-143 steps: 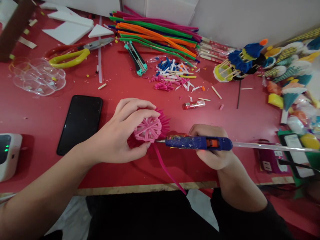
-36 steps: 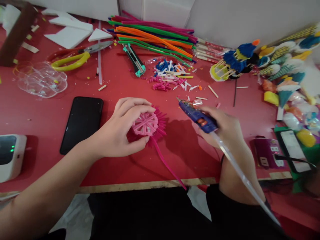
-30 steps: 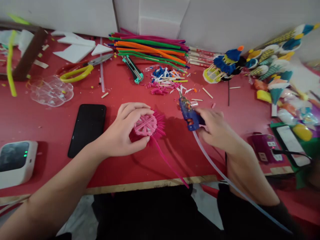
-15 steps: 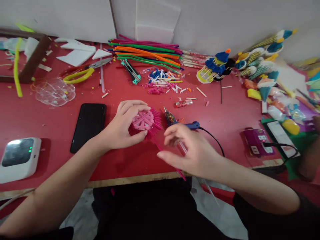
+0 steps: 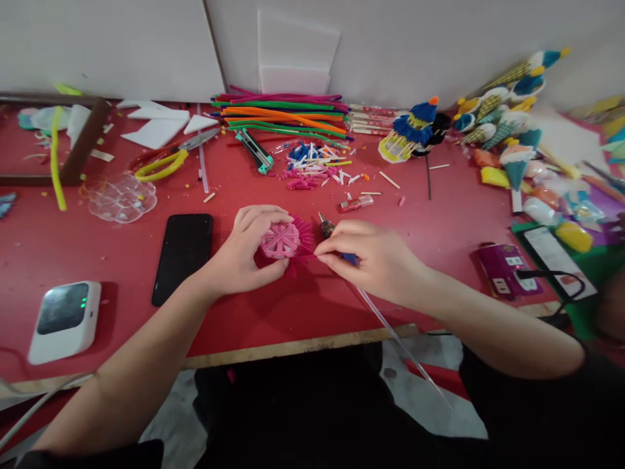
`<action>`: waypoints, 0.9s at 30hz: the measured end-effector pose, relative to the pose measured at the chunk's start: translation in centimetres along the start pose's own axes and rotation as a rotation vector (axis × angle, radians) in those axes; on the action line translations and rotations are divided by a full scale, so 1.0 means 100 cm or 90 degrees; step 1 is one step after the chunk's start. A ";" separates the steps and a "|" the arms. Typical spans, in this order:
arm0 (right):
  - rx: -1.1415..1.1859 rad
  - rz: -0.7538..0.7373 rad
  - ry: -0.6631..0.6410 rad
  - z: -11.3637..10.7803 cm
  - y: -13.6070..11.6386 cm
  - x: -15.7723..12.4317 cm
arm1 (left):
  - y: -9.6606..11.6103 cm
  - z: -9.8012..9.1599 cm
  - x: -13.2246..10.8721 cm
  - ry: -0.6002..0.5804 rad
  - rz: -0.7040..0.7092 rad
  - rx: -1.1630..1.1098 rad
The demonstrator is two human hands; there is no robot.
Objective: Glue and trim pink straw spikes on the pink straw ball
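A round pink craft piece (image 5: 280,241) with a spoked face and dark pink fringe is held by its edge in my left hand (image 5: 251,251), thumb below and fingers curled over the top. My right hand (image 5: 371,257) pinches a thin magenta pipe cleaner (image 5: 307,256) between thumb and fingertips, and the strand runs to the pink piece. Partly hidden behind my right hand lies a glue gun (image 5: 326,227), its nozzle pointing up and left. A long clear glue stick (image 5: 385,326) slants from under that hand past the table's front edge.
Pipe cleaners (image 5: 288,117) are bundled at the back, near a cutter (image 5: 254,151) and cut scraps (image 5: 317,159). A black phone (image 5: 183,257) and white device (image 5: 67,322) lie left. At right are a purple power box (image 5: 508,268) and small craft cones (image 5: 517,163).
My right hand has closed its fingers on the magenta pipe cleaner and moved up slightly. The strand's loose end no longer hangs toward the table edge. The camera view has shifted a little.
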State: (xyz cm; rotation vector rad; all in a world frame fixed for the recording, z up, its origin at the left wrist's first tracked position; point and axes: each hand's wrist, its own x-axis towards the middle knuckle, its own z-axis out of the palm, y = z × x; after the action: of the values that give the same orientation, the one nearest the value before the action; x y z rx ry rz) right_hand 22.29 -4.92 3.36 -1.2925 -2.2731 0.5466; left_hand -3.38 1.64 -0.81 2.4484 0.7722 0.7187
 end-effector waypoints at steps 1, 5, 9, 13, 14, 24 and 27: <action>-0.016 -0.018 0.005 0.002 0.004 0.001 | 0.000 0.000 0.000 -0.001 -0.002 0.000; -0.040 -0.065 0.020 0.008 0.015 0.006 | -0.001 0.000 -0.001 -0.010 -0.015 -0.004; -0.009 -0.057 0.031 0.009 0.014 0.010 | -0.001 -0.001 -0.001 -0.020 -0.033 -0.018; 0.006 -0.036 0.041 0.014 0.010 0.010 | -0.001 -0.001 -0.001 -0.018 -0.033 -0.026; 0.000 -0.046 0.042 0.015 0.009 0.009 | -0.001 -0.001 -0.001 -0.015 -0.031 -0.027; 0.024 -0.073 0.023 0.015 0.009 0.012 | 0.000 -0.001 -0.001 -0.027 -0.029 -0.005; 0.060 -0.017 0.041 0.018 0.008 0.014 | 0.000 -0.002 -0.001 -0.034 -0.032 -0.005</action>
State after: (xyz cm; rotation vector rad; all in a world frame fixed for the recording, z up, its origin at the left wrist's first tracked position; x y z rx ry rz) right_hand 21.24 -3.51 1.75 -1.2163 -2.1821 0.5863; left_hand -3.53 1.67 -0.71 2.4214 0.8058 0.6349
